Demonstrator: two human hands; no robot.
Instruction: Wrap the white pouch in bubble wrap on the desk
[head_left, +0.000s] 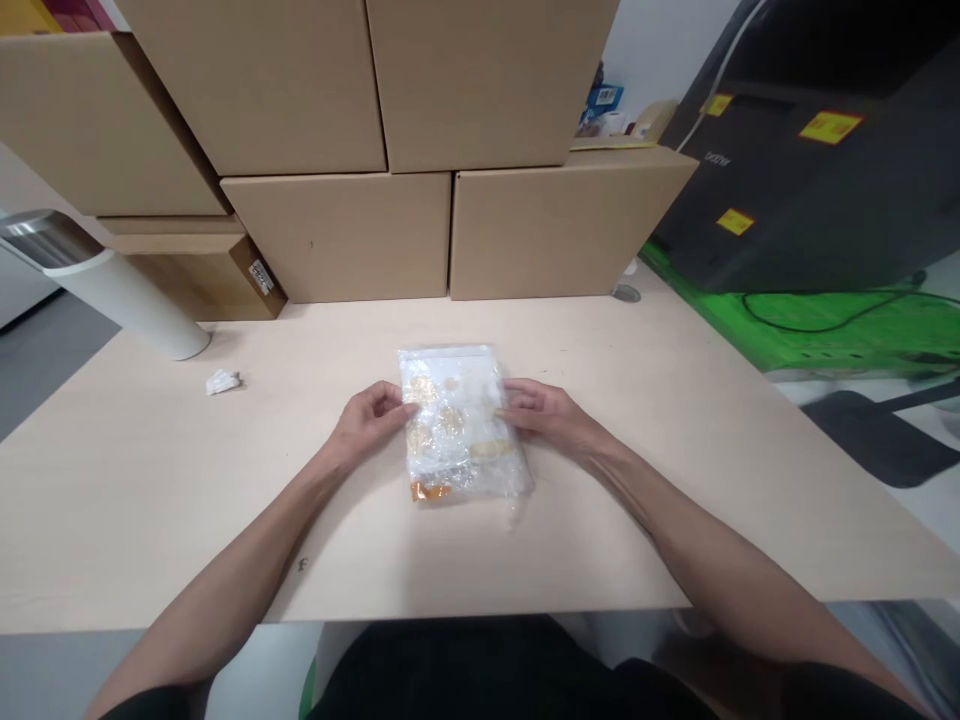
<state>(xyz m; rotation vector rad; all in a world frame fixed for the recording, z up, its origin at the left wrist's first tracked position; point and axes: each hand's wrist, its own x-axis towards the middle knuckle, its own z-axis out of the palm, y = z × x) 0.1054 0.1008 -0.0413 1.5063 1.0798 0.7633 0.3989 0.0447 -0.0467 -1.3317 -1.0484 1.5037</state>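
A clear plastic bag lies flat on the pale wooden table, in the middle. White contents with orange and tan round shapes show through it. My left hand pinches the bag's left edge with curled fingers. At the bag's right edge my right hand grips it, fingers bent over the plastic. Both forearms reach in from the near edge.
Stacked cardboard boxes line the table's far side. A white cylinder with a metal top lies at the far left, a small crumpled white scrap near it. A black machine stands on a green surface to the right.
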